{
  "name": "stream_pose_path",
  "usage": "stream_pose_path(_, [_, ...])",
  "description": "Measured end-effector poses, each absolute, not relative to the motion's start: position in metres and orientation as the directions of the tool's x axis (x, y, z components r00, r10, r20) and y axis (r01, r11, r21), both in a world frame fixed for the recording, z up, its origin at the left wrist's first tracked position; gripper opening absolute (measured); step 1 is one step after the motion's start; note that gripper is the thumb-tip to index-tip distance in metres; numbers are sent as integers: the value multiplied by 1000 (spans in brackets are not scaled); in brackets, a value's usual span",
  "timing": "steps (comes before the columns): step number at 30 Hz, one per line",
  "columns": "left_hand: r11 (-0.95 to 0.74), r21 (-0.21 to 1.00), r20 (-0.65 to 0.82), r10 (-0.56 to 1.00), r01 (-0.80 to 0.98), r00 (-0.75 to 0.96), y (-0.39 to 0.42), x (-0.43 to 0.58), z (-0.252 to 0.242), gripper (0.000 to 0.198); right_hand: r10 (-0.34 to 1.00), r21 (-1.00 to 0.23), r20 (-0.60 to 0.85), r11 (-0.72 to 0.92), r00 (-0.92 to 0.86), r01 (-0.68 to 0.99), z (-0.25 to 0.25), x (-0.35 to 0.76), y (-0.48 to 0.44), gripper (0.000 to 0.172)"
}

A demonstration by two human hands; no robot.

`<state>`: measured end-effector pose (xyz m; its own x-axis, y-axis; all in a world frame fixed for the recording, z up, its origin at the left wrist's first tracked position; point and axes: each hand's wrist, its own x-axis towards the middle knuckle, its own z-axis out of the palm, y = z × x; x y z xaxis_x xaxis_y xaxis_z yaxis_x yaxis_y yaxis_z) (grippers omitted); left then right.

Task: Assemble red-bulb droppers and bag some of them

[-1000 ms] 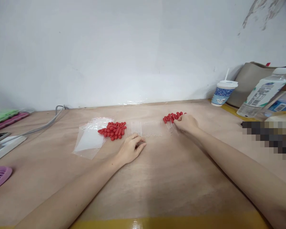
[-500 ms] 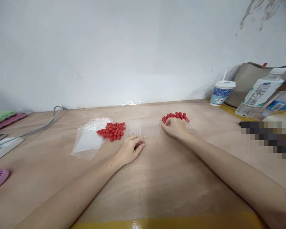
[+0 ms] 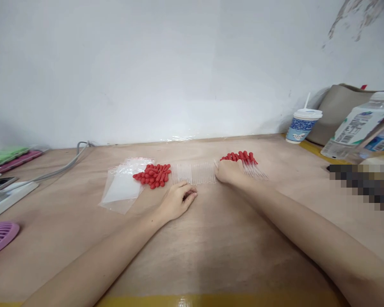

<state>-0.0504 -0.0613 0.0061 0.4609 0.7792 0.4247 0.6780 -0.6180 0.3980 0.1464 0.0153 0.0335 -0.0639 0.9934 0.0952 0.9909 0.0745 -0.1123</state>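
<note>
A row of thin clear glass dropper tubes [image 3: 198,173] lies side by side on the table. At its right end my right hand [image 3: 229,172] is closed in a pinch on a glass tube, partly hidden by the fingers. Just behind that hand are several red rubber bulbs [image 3: 245,156] fitted on clear tubes [image 3: 256,171], fanned out to the right. My left hand [image 3: 179,199] rests on the table below the row's left part, fingers loosely curled, thumb a little apart, nothing visible in it. Beyond it sits a pile of loose red rubber bulbs [image 3: 153,175].
Clear zip bags [image 3: 120,192] lie left of the bulb pile. A grey cable [image 3: 64,165] and a purple slotted object [image 3: 1,236] are at far left. At right stand a paper cup with straw [image 3: 302,125], a tilted plastic bottle [image 3: 355,125] and a grey bag [image 3: 328,108].
My right hand has moved slightly left and nearer, from the bulbed tubes to the right end of the tube row. My left hand stays in place; the view has shifted a little.
</note>
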Motion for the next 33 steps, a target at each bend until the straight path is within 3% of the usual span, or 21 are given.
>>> stream_pose_path(4, [-602,407,411,792,686,451,-61,-49,7,12,927,-86,285,278,-243,957,28,155,-9,27])
stream_pose_path(9, [-594,422,473,789,684,393,-62,-46,3,11,735,-200,510,607,-447,769,5,176,-39,18])
stream_pose_path(13, [-524,287,583,760,802,288,-55,-58,15,12,608,-250,662,730,-438,636,-13,184,-45,23])
stream_pose_path(17, [-263,142,620,775,954,121,-41,-89,41,19,572,-228,680,760,-459,609,-16,184,-43,22])
stream_pose_path(21, [-44,60,585,811,997,1,-29,-113,53,23,566,-198,666,761,-485,618,-14,183,-44,22])
stream_pose_path(26, [-19,46,490,872,999,-5,-24,-118,43,26,581,-197,646,753,-495,627,-13,183,-45,22])
stream_pose_path(33, [-27,180,549,832,983,-77,-18,-120,38,19,590,-209,629,755,-505,622,-13,184,-45,21])
